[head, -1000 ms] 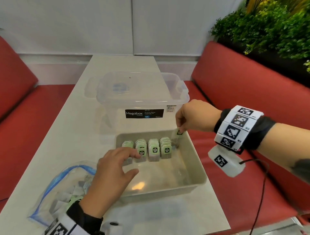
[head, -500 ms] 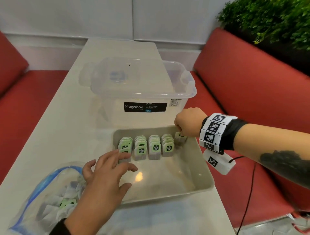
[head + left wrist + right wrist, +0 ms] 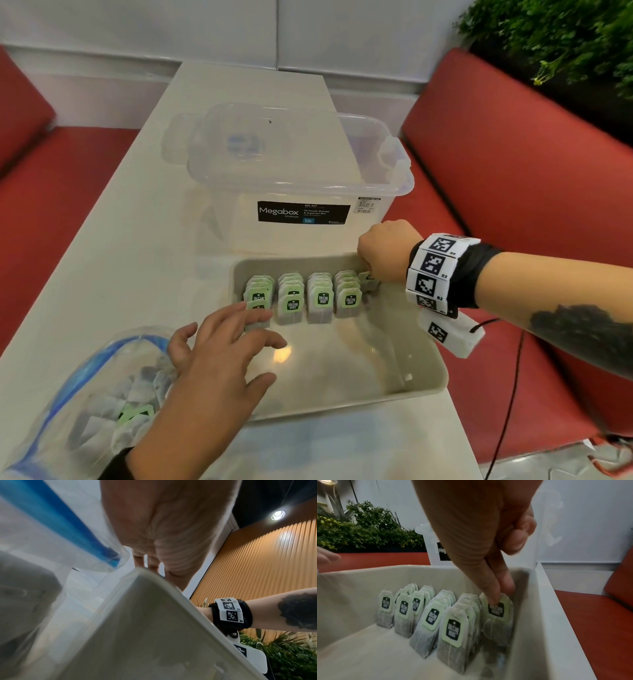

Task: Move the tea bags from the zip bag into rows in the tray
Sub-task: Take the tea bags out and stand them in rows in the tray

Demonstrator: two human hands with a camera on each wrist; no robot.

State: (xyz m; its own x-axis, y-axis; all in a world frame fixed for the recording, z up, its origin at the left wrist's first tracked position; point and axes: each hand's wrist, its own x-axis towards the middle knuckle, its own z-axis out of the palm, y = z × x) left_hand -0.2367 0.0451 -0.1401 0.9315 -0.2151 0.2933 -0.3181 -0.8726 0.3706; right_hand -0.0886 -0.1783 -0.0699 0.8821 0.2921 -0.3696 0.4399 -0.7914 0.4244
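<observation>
Fingers (image 3: 494, 596) of our right hand (image 3: 383, 253) pinch one tea bag (image 3: 499, 609) upright, starting a fifth row in the tray (image 3: 428, 380); our left hand (image 3: 219, 359) lies open beside the zip bag (image 3: 68, 394), steadying the first row.

A black wristband (image 3: 459, 274) carries white coded marker tiles (labelled R1 to R4); a dark tattoo (image 3: 582, 332) marks the forearm.

**Tea bags line up in tray**

Four rows of green-tagged tea bags (image 3: 301, 299) stand upright along the far wall of a grey tray (image 3: 428, 387); a fifth bag (image 3: 499, 613) stands in its right corner. More lie jumbled in the blue-zipped clear bag (image 3: 85, 394) at left.
</observation>
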